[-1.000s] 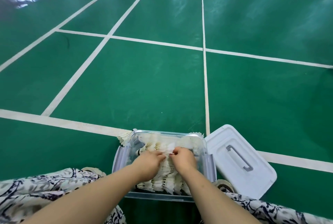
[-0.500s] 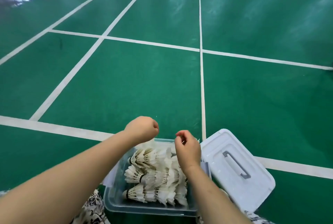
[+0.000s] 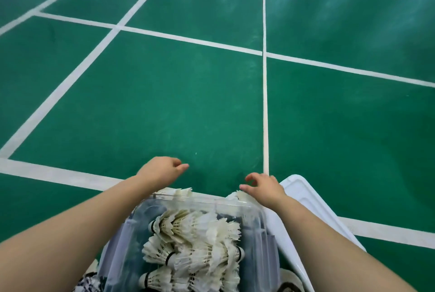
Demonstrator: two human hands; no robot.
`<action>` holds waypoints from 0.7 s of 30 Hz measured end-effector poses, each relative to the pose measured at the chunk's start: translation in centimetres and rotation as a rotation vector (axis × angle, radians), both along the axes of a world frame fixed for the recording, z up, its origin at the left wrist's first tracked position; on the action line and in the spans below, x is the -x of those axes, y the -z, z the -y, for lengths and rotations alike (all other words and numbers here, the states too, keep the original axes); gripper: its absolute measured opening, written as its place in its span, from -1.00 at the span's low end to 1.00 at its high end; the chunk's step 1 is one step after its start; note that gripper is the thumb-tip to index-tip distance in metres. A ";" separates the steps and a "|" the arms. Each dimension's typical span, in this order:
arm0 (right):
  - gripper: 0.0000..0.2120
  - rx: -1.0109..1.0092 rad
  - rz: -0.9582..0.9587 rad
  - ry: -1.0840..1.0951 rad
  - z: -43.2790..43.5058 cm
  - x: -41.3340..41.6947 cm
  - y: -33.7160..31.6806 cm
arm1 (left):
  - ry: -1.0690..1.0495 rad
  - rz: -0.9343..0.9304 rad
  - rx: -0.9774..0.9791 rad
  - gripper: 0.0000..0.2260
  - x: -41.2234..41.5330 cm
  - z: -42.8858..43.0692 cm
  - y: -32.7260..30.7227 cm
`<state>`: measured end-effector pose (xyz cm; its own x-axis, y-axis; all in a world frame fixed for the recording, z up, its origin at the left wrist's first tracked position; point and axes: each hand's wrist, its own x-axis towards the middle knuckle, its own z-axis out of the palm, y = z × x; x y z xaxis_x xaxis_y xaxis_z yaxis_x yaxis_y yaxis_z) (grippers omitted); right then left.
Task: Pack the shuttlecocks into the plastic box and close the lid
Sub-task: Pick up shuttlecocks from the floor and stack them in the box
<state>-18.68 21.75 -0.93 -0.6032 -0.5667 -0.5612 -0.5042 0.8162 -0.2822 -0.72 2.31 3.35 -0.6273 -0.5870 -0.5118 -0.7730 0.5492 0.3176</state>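
Note:
A clear plastic box [image 3: 257,216] stands open on the green floor at the bottom centre, filled with several white feather shuttlecocks [image 3: 197,242] lying in rows. More shuttlecocks [image 3: 181,191] lie on the floor just behind its far wall. The white lid [image 3: 303,200] rests on the floor at the box's right side, partly hidden by my right forearm. My left hand [image 3: 162,170] hovers beyond the box's far left corner, fingers loosely curled and empty. My right hand [image 3: 263,184] hovers over the far right corner, fingers spread and empty.
Green court floor with white lines [image 3: 265,103] stretches ahead. Patterned fabric [image 3: 88,283] over my legs shows at the bottom left, and a shoe [image 3: 288,280] sits at the bottom right beside the box.
Both hands have lifted out of the box and moved forward past its far edge, apart from each other. The view has tilted down and closer to the box.

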 end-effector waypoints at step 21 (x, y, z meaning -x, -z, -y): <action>-0.76 0.139 0.437 -0.040 4.8 0.9 3.8 | 0.318 0.146 -0.319 -0.69 3.1 1.5 5.0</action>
